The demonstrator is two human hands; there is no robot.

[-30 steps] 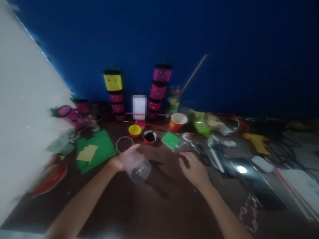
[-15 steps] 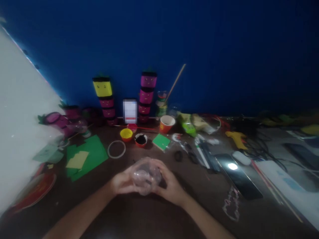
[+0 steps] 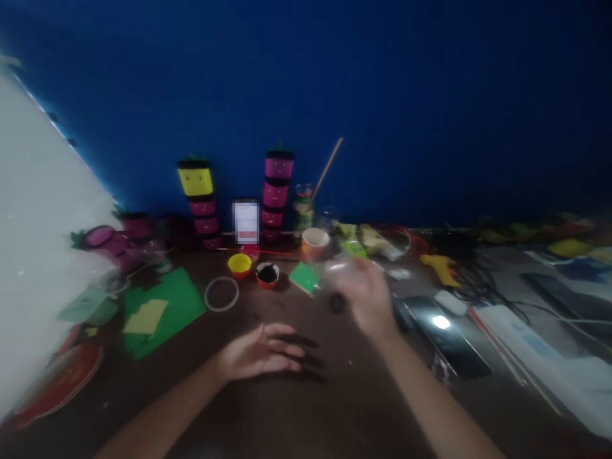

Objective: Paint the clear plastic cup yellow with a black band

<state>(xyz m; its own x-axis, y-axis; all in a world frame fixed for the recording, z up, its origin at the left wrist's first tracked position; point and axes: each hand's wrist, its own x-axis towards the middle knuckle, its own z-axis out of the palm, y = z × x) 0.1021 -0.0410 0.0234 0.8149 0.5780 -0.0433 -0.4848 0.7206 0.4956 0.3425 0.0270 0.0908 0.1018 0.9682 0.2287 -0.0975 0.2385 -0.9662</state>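
Note:
My left hand point(image 3: 261, 350) hovers low over the dark brown table point(image 3: 306, 408) with its fingers stretched out flat and nothing in them. My right hand point(image 3: 367, 296) is raised further back and to the right, smeared by motion. A faint clear plastic cup point(image 3: 335, 268) shows at its fingertips, and the hand seems closed on it. Just behind that hand lie a green square point(image 3: 305, 277) and an orange paper cup point(image 3: 315, 242).
A green foam sheet point(image 3: 165, 303) with a yellow piece point(image 3: 146, 317), a clear ring point(image 3: 221, 293), a small yellow cup point(image 3: 240, 264) and a red cup point(image 3: 267, 274) lie left of centre. Stacked decorated cups point(image 3: 276, 191) stand at the blue wall. A phone point(image 3: 442, 325), glue gun point(image 3: 440, 268) and cables fill the right.
Both hands were closed round the clear cup half a second ago. Now the right hand has swung up and right with it, and the left hand has let go and spread flat.

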